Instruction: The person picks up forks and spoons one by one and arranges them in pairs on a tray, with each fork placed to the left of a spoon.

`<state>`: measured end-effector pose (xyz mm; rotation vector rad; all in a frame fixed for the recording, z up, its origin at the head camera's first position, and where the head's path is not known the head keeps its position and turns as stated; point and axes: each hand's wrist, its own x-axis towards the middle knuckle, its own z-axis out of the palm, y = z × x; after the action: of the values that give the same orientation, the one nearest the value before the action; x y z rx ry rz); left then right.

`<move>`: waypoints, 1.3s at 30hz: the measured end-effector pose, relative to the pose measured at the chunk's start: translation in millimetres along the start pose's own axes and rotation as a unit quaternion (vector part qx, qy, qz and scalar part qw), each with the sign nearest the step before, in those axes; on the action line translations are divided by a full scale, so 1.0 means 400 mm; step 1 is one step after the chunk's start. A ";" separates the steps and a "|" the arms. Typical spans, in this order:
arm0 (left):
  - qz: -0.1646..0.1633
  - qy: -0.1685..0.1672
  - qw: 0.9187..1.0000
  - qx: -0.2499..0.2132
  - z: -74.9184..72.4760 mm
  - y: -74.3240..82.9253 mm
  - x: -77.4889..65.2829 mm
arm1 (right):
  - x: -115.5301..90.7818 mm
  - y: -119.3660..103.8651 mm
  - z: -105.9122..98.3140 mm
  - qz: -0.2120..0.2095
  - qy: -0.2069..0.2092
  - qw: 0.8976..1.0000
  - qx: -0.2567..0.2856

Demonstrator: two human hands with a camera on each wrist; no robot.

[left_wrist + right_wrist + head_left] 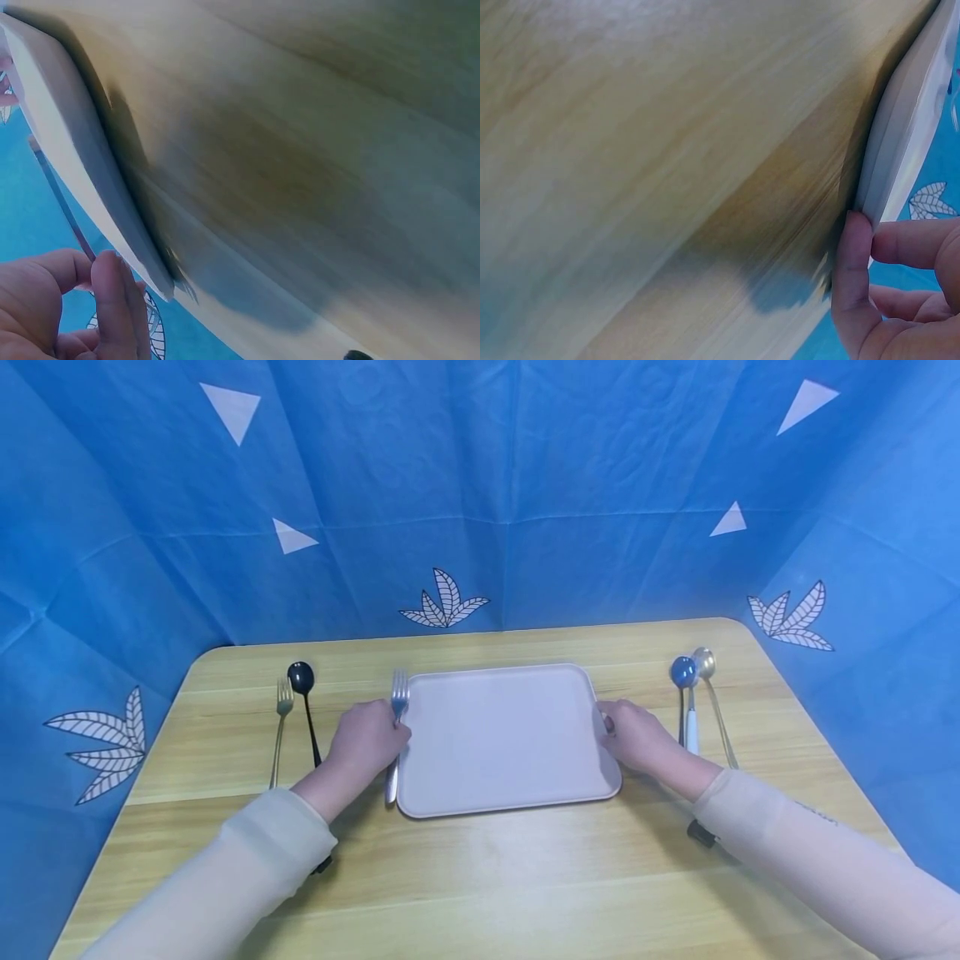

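A pale rectangular tray (502,743) lies in the middle of the wooden table. My left hand (367,739) is at its left edge, thumb and fingers pinching a silver fork (400,687) with tines pointing away. The fork's handle (61,196) runs alongside the tray wall in the left wrist view. At the opposite edge, my right hand (633,735) pinches the tray's rim between thumb and finger, fingertips (855,229) right at the wall. A small shiny metal piece (608,723) shows by those fingers; its remainder is hidden, and I cannot tell what it is.
On the left lie a gold fork (284,697) and a black spoon (302,678), partly behind my left forearm. On the right are a blue-headed spoon (683,672), a gold spoon (705,663) and a light-blue handle (692,731). Blue curtain (510,485) surrounds the table (517,877).
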<state>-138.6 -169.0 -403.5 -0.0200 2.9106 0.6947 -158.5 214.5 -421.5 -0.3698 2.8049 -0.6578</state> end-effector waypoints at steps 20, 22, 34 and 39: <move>-0.005 -0.011 1.000 -0.015 0.031 0.033 0.003 | -0.004 -0.005 -0.002 0.008 0.004 1.000 -0.011; -0.008 -0.014 1.000 -0.017 0.035 0.036 0.002 | -0.004 -0.006 -0.001 0.010 0.003 1.000 -0.013; -0.038 -0.037 0.999 -0.011 0.046 0.055 0.004 | -0.004 -0.011 0.006 0.013 0.004 1.000 -0.024; -0.048 -0.043 0.998 -0.009 0.053 0.057 0.007 | -0.005 -0.009 0.007 0.007 0.006 0.999 -0.031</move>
<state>-139.5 -139.0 -412.3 -0.1277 2.8006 0.6872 -155.2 210.7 -422.0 -0.3576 2.8414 -0.5736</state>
